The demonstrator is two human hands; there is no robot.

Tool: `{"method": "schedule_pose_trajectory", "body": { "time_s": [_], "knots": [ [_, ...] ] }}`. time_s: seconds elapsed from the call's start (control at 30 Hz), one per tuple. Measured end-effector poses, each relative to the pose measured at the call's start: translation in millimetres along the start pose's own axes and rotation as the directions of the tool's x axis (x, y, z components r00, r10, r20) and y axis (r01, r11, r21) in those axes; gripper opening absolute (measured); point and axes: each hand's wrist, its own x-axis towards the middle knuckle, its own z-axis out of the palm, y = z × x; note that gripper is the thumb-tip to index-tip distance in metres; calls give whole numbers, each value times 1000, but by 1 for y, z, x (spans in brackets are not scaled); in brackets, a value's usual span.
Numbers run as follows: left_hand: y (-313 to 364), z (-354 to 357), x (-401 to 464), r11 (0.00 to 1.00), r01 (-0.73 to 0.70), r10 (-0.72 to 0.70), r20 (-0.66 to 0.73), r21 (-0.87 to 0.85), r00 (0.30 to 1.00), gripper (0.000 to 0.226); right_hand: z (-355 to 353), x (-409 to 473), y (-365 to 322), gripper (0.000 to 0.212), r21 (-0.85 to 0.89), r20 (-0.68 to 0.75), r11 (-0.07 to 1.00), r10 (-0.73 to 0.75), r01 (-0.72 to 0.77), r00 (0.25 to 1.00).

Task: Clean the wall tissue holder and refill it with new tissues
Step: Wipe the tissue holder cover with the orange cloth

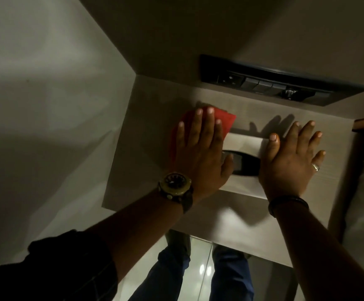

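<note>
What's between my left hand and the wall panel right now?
In the head view, a red cloth lies flat between the left hand and the wall panel, pressed under straight fingers, beside the tissue holder.

Dark switch panel above; perhaps glossy floor.

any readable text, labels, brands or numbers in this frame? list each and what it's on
None legible.
Watch dial on the left wrist: markings too small and dark to read.
Black switch panel on the wall: small marks on the buttons, blurred.
Tissue holder and red cloth: no text visible.
</note>
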Motion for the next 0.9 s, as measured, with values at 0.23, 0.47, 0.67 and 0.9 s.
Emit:
{"method": "schedule_pose_trajectory", "body": {
  "time_s": [0.23, 0.47, 0.67, 0.9],
  "knots": [
    [-25, 9, 6, 977, -201, 199, 24, 69, 980, 67, 4, -1, 2, 68, 13, -28, 1000, -10, 10, 1000],
    [-17, 8, 1, 975, 222, -222, -22, -24, 975, 68, 6, -1, 3, 69, -3, -48, 1000, -12, 12, 999],
    [54, 19, 9, 998, 16, -12, 70, -59, 997, 74, 7, -1, 6, 68, 77, -40, 997, 15, -11, 999],
    [-22, 8, 6, 984, -173, 175, 66, -46, 982, 72, 4, 1, 6, 68, 113, -11, 993, 27, -26, 1000]
  ]
}}
